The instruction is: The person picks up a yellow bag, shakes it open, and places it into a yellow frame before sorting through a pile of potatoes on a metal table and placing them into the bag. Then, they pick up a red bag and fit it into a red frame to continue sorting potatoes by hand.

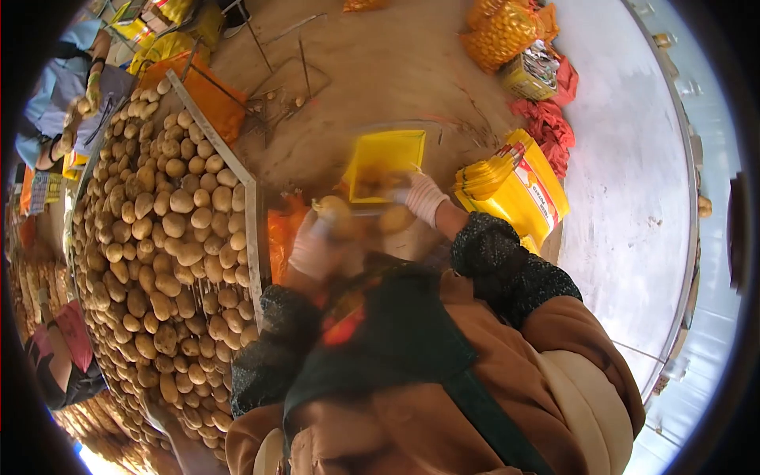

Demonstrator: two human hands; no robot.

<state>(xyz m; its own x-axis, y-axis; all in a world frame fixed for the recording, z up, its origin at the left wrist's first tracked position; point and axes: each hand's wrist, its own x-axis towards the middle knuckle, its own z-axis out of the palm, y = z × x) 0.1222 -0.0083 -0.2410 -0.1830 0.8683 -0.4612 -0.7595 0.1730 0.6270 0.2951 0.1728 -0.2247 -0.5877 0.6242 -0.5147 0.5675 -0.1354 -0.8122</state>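
My left hand point(310, 249), in a pale glove, is blurred by motion. Its fingers curl along the side of a potato point(334, 215) in front of my apron. Across from it, my right hand point(423, 198), gloved too, is at the near right corner of a yellow crate point(408, 142). Its fingertips are smeared, so their grip cannot be made out. Just below them is a second potato point(395, 219), also blurred. Brown shapes inside the crate are too indistinct to name.
A metal-edged sorting table point(252, 214) heaped with potatoes point(170, 237) stands left. Yellow printed potato bags point(526, 190) are stacked right, before a pale surface point(617, 182). Filled orange net bags point(503, 36) lie beyond. Another person's arm point(93, 79) reaches over the table's far side.
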